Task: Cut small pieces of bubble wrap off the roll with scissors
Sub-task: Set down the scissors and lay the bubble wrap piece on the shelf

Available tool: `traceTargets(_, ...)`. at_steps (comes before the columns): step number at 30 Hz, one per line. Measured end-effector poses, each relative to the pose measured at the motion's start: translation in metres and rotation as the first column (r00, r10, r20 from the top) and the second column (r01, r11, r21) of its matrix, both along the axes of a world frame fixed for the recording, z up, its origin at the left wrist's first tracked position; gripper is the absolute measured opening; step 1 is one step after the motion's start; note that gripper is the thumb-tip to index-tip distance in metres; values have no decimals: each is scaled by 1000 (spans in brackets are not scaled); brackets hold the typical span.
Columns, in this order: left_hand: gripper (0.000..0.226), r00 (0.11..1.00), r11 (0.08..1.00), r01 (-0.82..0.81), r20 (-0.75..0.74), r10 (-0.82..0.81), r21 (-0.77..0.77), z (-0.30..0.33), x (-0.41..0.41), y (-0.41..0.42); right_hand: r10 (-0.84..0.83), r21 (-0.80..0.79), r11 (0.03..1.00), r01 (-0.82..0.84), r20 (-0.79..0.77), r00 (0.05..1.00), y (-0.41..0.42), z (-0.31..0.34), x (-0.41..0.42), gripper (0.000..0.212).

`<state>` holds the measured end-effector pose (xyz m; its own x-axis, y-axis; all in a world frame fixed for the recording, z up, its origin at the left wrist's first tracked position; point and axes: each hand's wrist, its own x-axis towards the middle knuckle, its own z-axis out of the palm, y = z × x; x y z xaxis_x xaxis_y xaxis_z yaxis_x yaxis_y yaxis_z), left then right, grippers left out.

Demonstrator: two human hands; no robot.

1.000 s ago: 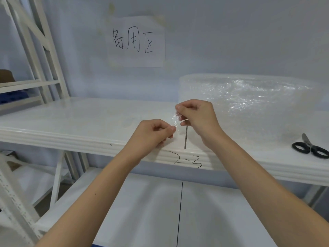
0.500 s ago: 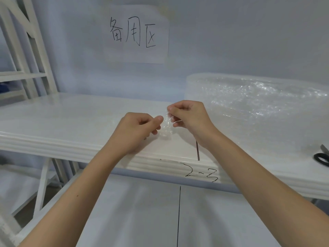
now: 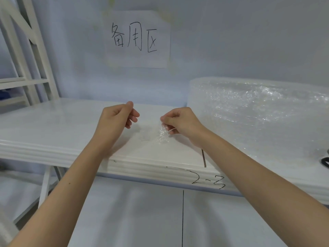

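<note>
A small clear piece of bubble wrap (image 3: 162, 135) hangs from the pinched fingertips of my right hand (image 3: 179, 123), just above the white shelf top (image 3: 58, 132). My left hand (image 3: 115, 120) hovers a short way to the left, fingers loosely curled, with nothing visible in it. A faint blurred patch, perhaps a second clear piece (image 3: 145, 133), shows on the shelf between the hands. The big bubble wrap roll (image 3: 258, 113) lies at the right against the wall. Only a sliver of the black scissors handle (image 3: 326, 163) shows at the right edge.
A paper sign with handwriting (image 3: 137, 39) is stuck on the wall behind. White shelf uprights (image 3: 30, 50) stand at the left. A lower white shelf (image 3: 142, 216) lies below my forearms. "2-3" (image 3: 208, 181) is written on the shelf's front lip.
My hands have moved apart. The left hand has let go of the piece and drawn left, while the right keeps hold. The view has shifted left, pushing the scissors almost out of sight.
</note>
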<state>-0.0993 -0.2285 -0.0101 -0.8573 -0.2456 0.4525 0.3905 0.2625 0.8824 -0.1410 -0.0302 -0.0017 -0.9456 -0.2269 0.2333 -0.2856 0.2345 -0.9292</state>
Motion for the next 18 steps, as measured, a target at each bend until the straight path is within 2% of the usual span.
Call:
traceTargets(5, 42, 1000, 1000, -5, 17, 5, 5, -4, -3, -6, -33, 36, 999, 33, -17, 999, -6, -7, -8, 15)
traceTargets(11, 40, 1000, 1000, 11, 13, -11, -7, -5, -4, -4, -56, 254, 962, 98, -169, 984, -9, -9, -17, 14)
traceTargets(18, 40, 1000, 1000, 0, 10, 0, -19, 1, -6, -18, -54, 342, 932, 121, -199, 978, -11, -15, -23, 17)
